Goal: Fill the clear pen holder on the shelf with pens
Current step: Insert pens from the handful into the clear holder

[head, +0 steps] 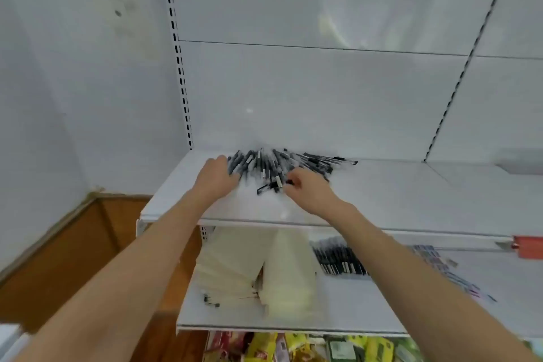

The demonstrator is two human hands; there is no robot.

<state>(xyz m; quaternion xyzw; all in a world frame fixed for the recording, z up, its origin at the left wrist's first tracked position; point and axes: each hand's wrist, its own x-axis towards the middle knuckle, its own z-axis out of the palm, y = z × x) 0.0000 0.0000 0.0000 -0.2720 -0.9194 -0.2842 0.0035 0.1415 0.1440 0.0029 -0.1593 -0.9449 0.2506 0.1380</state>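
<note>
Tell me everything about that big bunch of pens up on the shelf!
The pens are many slim sticks, dark with pale bands, plastic by the look. They lie fanned in a heap at the back of the white shelf. The left hand touches the heap's left edge; the right hand pinches one at the front.

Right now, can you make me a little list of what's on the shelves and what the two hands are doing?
Top shelf: pile of black pens
Left hand: touches the pile's left edge, fingertips hidden
Right hand: seems to pinch one pen at the pile's front
Lower shelf: row of black pens, cream bundle
Below: snack packets
Clear pen holder: cannot make it out
</note>
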